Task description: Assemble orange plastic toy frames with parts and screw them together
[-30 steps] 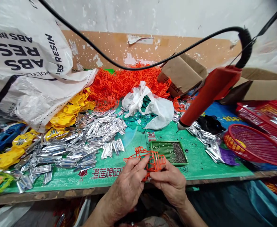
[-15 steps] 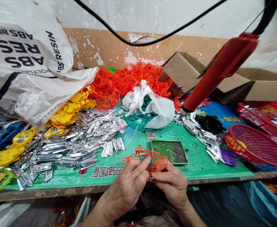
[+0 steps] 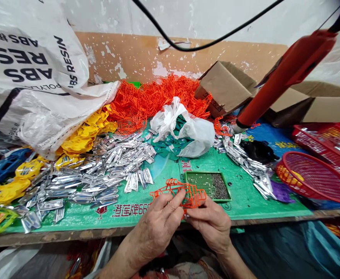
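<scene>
- Head view, what has changed: the hanging red power tool has swung up and off toward the far right corner of the bench; a second ago its tip hung low over the green mat, close behind my work. It hangs free and neither hand is near it, so I judge the job is purely finger work just now.
- My left hand and right hand have hardly moved, both at the near edge of the mat. The orange plastic frame has crept a touch higher between them.
- My left thumb and forefinger pinch the frame's near rim; my right fingertips clench its right lower part. Both hands grasp it, none released.
- The frame is a thin, flat lattice of open bars, held roughly level, partly overlapping the near-left corner of the small green tray.
- A heap of like orange frames lies toward the mat's far edge.
</scene>
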The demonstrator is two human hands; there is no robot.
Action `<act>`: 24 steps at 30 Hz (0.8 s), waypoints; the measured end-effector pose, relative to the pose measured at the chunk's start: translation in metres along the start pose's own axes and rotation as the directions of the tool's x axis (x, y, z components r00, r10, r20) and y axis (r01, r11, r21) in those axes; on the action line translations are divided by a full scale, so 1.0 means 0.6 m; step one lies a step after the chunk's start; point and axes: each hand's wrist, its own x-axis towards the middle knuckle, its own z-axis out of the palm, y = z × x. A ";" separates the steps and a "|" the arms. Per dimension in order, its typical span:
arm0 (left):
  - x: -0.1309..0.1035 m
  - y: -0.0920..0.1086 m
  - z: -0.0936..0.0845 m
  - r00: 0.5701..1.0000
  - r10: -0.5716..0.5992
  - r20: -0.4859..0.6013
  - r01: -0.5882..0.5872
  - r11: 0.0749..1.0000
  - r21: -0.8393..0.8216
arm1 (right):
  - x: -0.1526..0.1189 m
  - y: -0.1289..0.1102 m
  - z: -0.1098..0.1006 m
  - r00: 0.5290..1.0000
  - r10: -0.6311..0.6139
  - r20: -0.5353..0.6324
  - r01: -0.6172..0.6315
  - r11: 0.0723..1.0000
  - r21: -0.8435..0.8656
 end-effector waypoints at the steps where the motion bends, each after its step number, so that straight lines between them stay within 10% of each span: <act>1: 0.000 0.000 0.000 1.000 0.000 0.006 0.000 1.000 0.004 | 0.001 0.000 0.000 1.000 -0.006 -0.003 0.006 1.000 -0.015; 14: 0.016 -0.008 -0.013 0.999 -0.033 0.009 0.031 0.992 0.126 | 0.020 -0.027 0.007 0.964 -0.028 0.263 0.201 0.728 -0.656; 24: -0.002 -0.002 -0.024 0.920 -0.158 -0.359 0.269 0.920 0.285 | -0.001 0.002 0.006 0.998 -0.022 -0.060 -0.011 0.870 -0.492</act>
